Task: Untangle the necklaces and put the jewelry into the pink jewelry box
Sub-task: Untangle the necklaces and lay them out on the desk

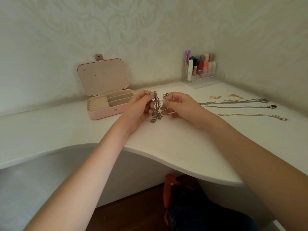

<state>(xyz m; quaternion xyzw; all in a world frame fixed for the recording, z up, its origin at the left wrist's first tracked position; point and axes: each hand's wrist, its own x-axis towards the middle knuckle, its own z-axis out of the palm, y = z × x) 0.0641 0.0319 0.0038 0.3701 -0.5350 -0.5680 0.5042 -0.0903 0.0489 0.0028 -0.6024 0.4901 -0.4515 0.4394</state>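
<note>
While both hands pinch it, tangled necklaces [155, 105] between left grip [141, 106], right grip [176, 105], above table [166, 139].

Bare forearms, no sleeves; pale polished nails; dark blue trousers [200, 212].

From my remote seat I cannot count the chains in the tangled clump [155, 105]: they blur together, and my left hand [139, 108] covers part of it. My right hand [180, 106] hides its own fingertips' grip. The small gold pieces [233, 97] are too tiny to identify. The red object [168, 189] under the table [166, 139] is partly hidden.
</note>
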